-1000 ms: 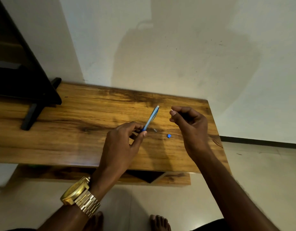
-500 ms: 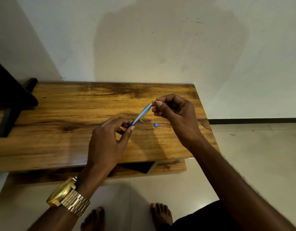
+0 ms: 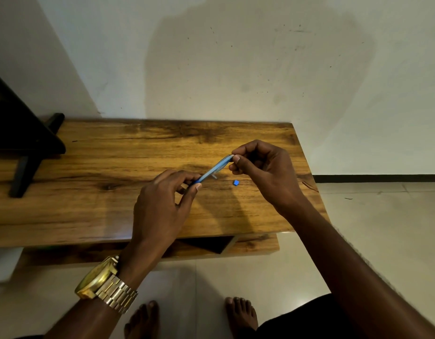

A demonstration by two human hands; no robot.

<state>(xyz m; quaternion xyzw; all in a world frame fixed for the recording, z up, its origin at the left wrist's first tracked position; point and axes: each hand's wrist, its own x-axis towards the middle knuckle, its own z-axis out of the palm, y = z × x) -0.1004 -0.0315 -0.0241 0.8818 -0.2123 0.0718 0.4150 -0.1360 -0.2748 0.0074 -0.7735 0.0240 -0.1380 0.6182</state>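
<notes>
Blue pen (image 3: 212, 168) hangs in the air over the right half of the table (image 3: 89, 211), tilted, low end toward the table's front edge. Left hand (image 3: 160, 204) pinches the low end w/ thumb & fingertips. Right hand (image 3: 263, 170) pinches the top end, fingers curled on the tip. So both are clamped on the pen, one per end.

Pen is prob. light, thin, stiff plastic. It looks smooth, so a bit slippery, and small inner parts could drop out. Best hold is at the barrel ends, firm, no bending.

On the table's right part lie a tiny blue bit (image 3: 235, 183) & a small grey part (image 3: 214, 176). Both are loose, easy to knock off the table's right edge. Black stand (image 3: 25, 165) sits at the table's left end, well clear. Nothing over the table blocks the hands.
</notes>
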